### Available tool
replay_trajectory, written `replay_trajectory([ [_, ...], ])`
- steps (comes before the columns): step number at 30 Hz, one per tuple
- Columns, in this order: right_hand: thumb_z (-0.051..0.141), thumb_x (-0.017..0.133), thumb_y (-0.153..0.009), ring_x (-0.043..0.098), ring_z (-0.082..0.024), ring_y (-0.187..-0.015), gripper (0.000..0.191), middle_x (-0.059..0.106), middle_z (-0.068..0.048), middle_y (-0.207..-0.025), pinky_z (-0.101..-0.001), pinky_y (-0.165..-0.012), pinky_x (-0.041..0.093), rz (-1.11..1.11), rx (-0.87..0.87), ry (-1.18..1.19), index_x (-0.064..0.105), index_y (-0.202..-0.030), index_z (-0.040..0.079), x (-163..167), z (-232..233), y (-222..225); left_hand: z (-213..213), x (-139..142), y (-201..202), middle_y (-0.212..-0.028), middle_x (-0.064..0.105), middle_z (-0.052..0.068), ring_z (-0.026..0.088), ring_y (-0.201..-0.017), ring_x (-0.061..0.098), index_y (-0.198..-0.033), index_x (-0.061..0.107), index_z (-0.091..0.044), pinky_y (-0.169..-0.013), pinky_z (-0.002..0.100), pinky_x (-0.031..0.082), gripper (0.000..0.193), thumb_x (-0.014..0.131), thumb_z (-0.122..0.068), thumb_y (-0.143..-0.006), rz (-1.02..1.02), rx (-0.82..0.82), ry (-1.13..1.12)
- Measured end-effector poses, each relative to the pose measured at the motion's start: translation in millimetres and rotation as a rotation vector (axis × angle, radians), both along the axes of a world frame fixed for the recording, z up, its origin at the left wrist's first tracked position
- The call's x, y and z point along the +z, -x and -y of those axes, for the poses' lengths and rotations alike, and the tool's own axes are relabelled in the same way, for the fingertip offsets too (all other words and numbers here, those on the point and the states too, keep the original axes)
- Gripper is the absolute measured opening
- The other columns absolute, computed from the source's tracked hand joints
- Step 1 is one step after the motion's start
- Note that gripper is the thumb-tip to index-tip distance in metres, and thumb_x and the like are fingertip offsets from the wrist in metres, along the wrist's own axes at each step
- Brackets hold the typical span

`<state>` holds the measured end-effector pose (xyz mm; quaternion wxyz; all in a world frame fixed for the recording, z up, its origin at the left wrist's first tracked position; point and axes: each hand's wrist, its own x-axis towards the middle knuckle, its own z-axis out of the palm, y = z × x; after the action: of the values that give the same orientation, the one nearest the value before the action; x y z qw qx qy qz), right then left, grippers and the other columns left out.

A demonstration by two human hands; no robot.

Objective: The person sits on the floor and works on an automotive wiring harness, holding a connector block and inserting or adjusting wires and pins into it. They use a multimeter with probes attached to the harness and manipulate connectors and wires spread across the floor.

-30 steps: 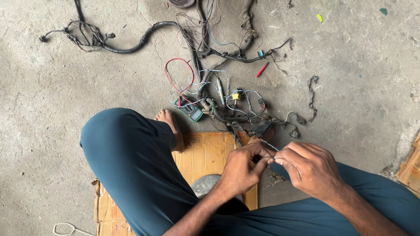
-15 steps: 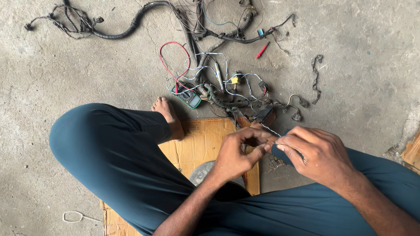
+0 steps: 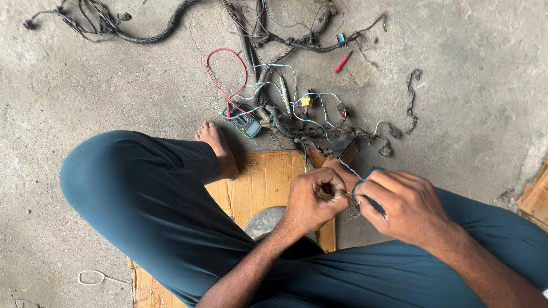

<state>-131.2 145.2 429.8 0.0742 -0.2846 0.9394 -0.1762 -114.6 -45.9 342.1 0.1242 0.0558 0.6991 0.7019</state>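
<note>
While the left hand [image 3: 313,197] and right hand [image 3: 399,204] pinch a thin blue-white wire [image 3: 349,169] between closed fingertips, it looks light, limp, best gripped near its end.

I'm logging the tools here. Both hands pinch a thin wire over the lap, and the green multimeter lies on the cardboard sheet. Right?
Not quite. The head view shows the green multimeter on the concrete floor, beyond the cardboard sheet. The left hand and right hand do pinch a thin wire.
</note>
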Motion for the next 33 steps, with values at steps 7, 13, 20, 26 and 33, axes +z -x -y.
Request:
replay_trajectory([
  [7,0.015,0.078,-0.077,0.069,-0.019,-0.066,0.009,0.066,0.000,-0.076,-0.0371,-0.059,0.055,-0.012,-0.019,-0.005,0.071,-0.081,0.010,1.9,-0.7,-0.9,-0.3,-6.1,3.1,-0.071,0.064,-0.001,0.004,-0.065,0.055,-0.078,0.064,-0.003,-0.059,0.024,0.047,0.008,0.072,-0.005,-0.077,0.066,0.010,-0.048],
  [13,0.019,0.078,-0.081,0.069,-0.017,-0.065,0.011,0.067,0.001,-0.075,-0.0359,-0.058,0.055,0.018,-0.045,-0.009,0.069,-0.082,0.012,-0.6,-3.7,-2.8,-0.8,-13.7,1.6,-0.069,0.063,-0.003,0.002,-0.063,0.053,-0.077,0.064,-0.004,-0.057,0.023,0.046,0.007,0.071,-0.005,-0.077,0.120,0.019,-0.080],
  [20,0.023,0.076,-0.085,0.070,-0.018,-0.066,0.016,0.068,0.000,-0.078,-0.0356,-0.058,0.056,0.102,-0.055,-0.029,0.067,-0.089,0.011,-3.0,-9.1,-3.6,-1.7,-35.4,1.7,-0.075,0.063,-0.002,0.003,-0.073,0.058,-0.078,0.060,-0.003,-0.068,0.022,0.049,0.009,0.066,0.000,-0.085,0.020,0.078,-0.199],
  [26,0.026,0.076,-0.084,0.073,-0.017,-0.071,0.016,0.070,0.001,-0.081,-0.0346,-0.059,0.057,0.088,-0.109,-0.033,0.069,-0.090,0.012,-7.2,-13.7,-3.9,5.4,-49.5,5.7,-0.079,0.065,0.001,0.006,-0.074,0.060,-0.085,0.063,-0.002,-0.070,0.024,0.050,0.008,0.060,0.004,-0.090,0.111,0.333,-0.411],
  [33,0.025,0.078,-0.083,0.072,-0.015,-0.078,0.016,0.071,0.002,-0.085,-0.0334,-0.064,0.058,0.101,-0.144,-0.056,0.071,-0.090,0.013,-7.3,-15.0,-5.7,-10.8,-32.7,-5.0,-0.091,0.068,0.001,0.008,-0.088,0.064,-0.108,0.069,0.000,-0.084,0.025,0.053,0.019,0.063,0.001,-0.090,0.176,0.098,-0.321],
])
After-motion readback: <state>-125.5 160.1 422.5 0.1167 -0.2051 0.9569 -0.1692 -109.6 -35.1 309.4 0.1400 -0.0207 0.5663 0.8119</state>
